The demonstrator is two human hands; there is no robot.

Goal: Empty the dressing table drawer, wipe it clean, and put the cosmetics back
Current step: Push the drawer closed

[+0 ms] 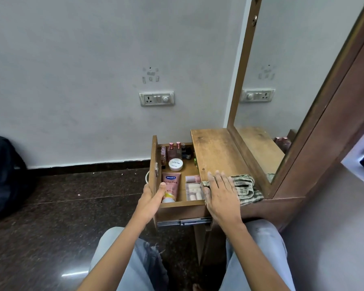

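We are seated at the dressing table with its drawer [178, 203] pulled out to the side, and the cosmetics sit inside it. Our left hand [150, 199] is wrapped around the drawer front [155, 164], thumb inside and fingers outside, so that grip is closed on the wood. Our right hand [220, 193] lies flat and open on the bench [216, 152], its palm over the near edge of a striped cleaning cloth [247, 189]; it holds nothing.

Inside, a pink Vaseline tube [171, 185] lies along the front, just beside a clear box of small rolls [193, 190]. Behind them rests a round white cream jar [175, 164], and at the back stand several small perfume and polish bottles [174, 150], packed close together.

We judge the tube to be soft and light, best taken around its middle. The jar looks smooth and squat, so spanning its lid suits it. The bottles appear to be glass, fragile and easily toppled, so each wants lifting singly by the body, not the cap. The clear box should be lifted level, from both long sides, so its contents stay put.
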